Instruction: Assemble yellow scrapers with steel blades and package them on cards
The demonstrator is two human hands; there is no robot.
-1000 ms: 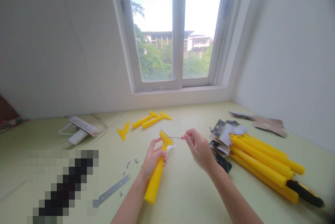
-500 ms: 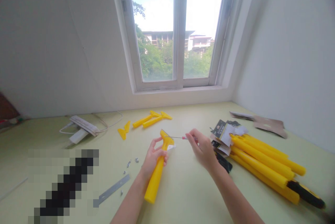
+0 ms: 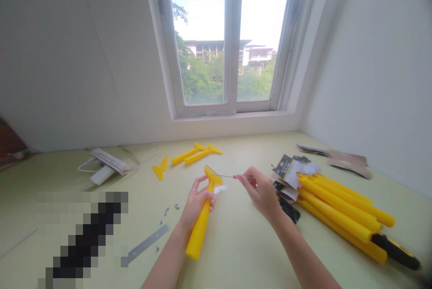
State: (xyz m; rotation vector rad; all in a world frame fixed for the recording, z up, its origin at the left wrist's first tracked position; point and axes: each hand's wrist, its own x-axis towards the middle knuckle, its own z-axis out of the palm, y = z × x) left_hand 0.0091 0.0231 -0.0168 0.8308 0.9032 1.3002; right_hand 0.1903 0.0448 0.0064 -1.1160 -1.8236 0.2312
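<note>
My left hand (image 3: 199, 199) is wrapped round the neck of a yellow scraper (image 3: 200, 230), its wide head pointing away from me and its handle towards me. In my right hand (image 3: 259, 190) is a screwdriver (image 3: 239, 177) with a reddish handle, held between thumb and fingers. Its thin shaft runs left, and the tip meets the scraper's head; the exact contact is too small to make out. A small white piece (image 3: 221, 189) shows beside the head. Left of my left hand lie several small screws (image 3: 177, 206) and a flat metal blade (image 3: 148, 243).
Two yellow scrapers (image 3: 199, 155) and loose yellow pieces (image 3: 158, 172) lie towards the window. At right is a pile of yellow scrapers (image 3: 340, 203) with cards, near brown cardboard (image 3: 349, 162). A power strip (image 3: 110, 160) with cables sits at left, behind a pixelated dark object (image 3: 87, 239).
The scraper's head and the screwdriver tip have shifted slightly left. More of the white piece shows beside the head. Both hands keep their hold.
</note>
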